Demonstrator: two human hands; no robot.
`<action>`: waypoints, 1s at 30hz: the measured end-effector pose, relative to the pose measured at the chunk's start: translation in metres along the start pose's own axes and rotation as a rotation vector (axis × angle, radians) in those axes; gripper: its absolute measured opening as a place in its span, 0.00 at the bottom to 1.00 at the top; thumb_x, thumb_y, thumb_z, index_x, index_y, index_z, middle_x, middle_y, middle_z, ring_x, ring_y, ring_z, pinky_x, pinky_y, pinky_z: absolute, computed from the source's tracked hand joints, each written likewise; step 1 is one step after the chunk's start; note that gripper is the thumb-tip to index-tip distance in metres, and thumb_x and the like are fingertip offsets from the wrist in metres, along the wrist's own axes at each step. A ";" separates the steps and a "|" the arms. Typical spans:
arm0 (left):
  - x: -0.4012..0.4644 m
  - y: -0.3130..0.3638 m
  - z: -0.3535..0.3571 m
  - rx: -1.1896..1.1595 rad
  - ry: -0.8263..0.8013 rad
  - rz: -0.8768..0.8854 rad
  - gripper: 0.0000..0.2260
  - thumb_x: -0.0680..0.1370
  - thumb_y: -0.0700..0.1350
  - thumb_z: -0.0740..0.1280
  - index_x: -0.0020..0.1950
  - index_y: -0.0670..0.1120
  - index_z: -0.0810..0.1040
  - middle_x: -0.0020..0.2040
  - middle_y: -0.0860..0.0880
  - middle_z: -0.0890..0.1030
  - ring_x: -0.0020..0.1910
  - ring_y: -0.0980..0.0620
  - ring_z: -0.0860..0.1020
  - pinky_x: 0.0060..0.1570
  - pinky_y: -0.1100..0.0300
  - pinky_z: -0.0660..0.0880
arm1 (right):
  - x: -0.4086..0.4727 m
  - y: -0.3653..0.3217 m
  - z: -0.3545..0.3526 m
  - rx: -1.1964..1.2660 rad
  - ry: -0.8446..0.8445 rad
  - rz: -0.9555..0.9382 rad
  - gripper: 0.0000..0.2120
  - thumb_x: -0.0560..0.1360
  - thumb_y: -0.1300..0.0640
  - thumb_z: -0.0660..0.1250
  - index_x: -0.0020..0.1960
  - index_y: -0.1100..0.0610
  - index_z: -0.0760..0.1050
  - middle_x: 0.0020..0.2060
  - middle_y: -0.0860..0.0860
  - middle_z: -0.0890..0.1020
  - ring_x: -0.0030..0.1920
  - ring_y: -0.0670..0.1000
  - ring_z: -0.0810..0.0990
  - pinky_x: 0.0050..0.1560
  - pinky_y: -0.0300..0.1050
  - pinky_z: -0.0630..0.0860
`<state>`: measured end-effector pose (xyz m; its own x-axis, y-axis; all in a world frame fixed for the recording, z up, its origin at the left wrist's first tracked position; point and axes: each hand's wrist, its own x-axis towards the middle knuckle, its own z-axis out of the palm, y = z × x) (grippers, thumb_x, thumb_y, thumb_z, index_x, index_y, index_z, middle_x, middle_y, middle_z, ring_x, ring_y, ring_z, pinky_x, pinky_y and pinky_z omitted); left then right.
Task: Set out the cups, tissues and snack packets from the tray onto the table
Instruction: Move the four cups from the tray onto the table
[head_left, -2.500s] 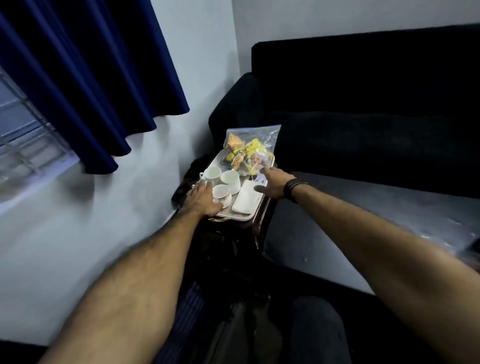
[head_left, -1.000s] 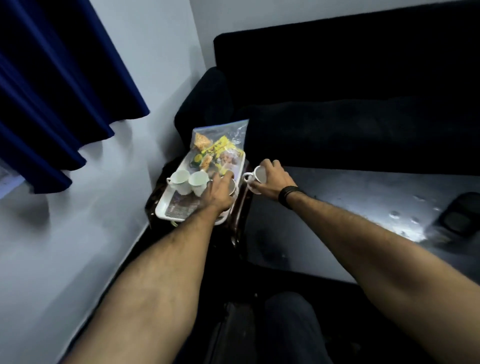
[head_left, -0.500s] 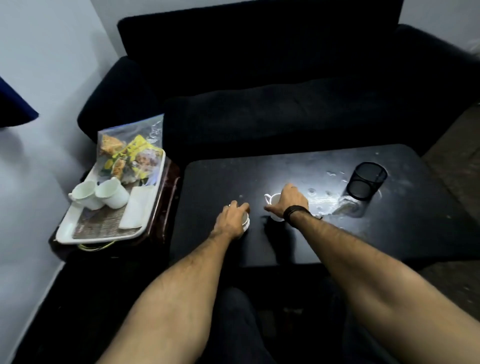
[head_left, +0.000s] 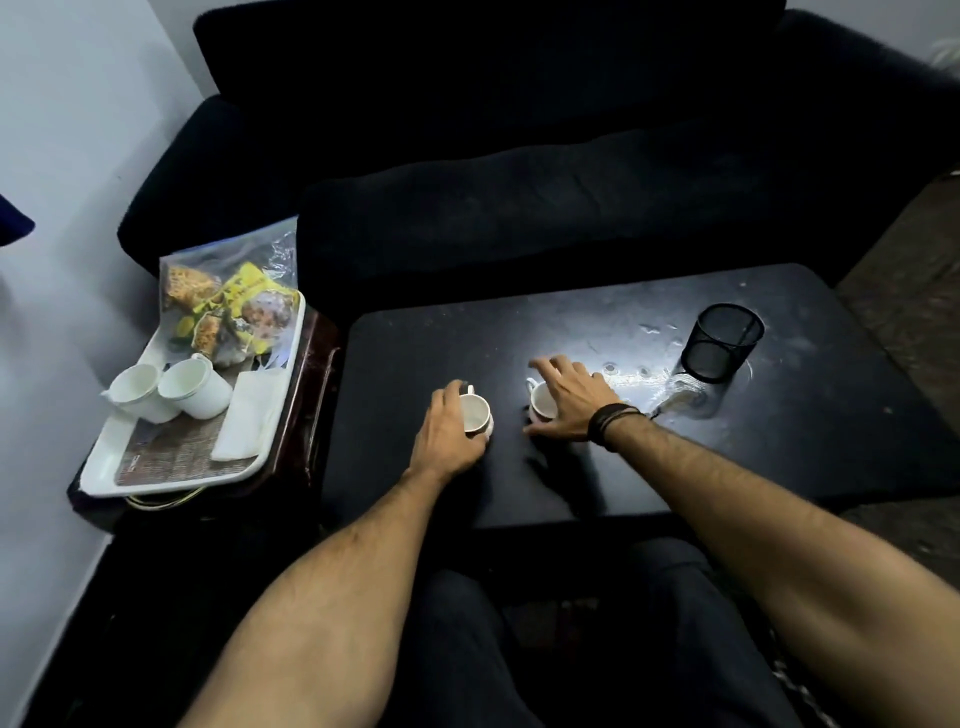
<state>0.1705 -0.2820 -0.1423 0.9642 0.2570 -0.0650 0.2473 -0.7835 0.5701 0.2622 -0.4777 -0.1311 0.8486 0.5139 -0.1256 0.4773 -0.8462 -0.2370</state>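
So far two of the four cups are down on the black counter (head_left: 597, 467), side by side and just apart, close to its near edge. My left hand (head_left: 448, 436) is wrapped around the left white cup (head_left: 475, 413), a closed grip on its side with the cup standing upright on the surface. My right hand (head_left: 569, 397) lies spread over the right white cup (head_left: 543, 402), fingers loose and opened out, resting on it rather than clamping it. Beyond them, toward the far right, a black mesh pen holder (head_left: 719, 343) stands beside some wet marks. Off to the left, the white tray (head_left: 156, 470) sits on a low side table, with two more white cups (head_left: 169, 389) touching each other, the folded tissues (head_left: 249, 415) beside them, and the clear bag of snack packets (head_left: 228, 306) at its far end. I'd judge the job roughly a third done: those cups, tissues and snacks are left to bring over
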 end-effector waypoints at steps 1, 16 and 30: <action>0.000 -0.003 -0.002 -0.006 -0.017 -0.042 0.33 0.71 0.57 0.72 0.72 0.48 0.64 0.67 0.46 0.70 0.63 0.45 0.74 0.59 0.50 0.75 | -0.002 0.004 -0.002 0.009 -0.033 -0.059 0.39 0.65 0.36 0.70 0.69 0.49 0.61 0.63 0.55 0.71 0.59 0.61 0.76 0.55 0.57 0.76; 0.028 0.012 0.017 -0.115 0.014 -0.136 0.25 0.71 0.54 0.74 0.62 0.45 0.73 0.60 0.44 0.76 0.59 0.43 0.76 0.55 0.52 0.74 | 0.018 -0.004 0.011 0.375 0.132 0.269 0.26 0.62 0.43 0.72 0.53 0.56 0.70 0.50 0.53 0.79 0.51 0.57 0.78 0.49 0.50 0.78; 0.060 0.017 0.025 -0.091 -0.020 -0.125 0.25 0.71 0.54 0.74 0.61 0.44 0.72 0.60 0.43 0.77 0.59 0.41 0.76 0.55 0.50 0.75 | 0.038 -0.003 0.007 0.392 0.176 0.340 0.25 0.62 0.48 0.76 0.52 0.57 0.69 0.50 0.54 0.79 0.51 0.57 0.79 0.46 0.50 0.78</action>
<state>0.2353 -0.2941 -0.1573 0.9283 0.3374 -0.1562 0.3569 -0.6909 0.6286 0.2909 -0.4547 -0.1418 0.9816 0.1612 -0.1026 0.0776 -0.8271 -0.5567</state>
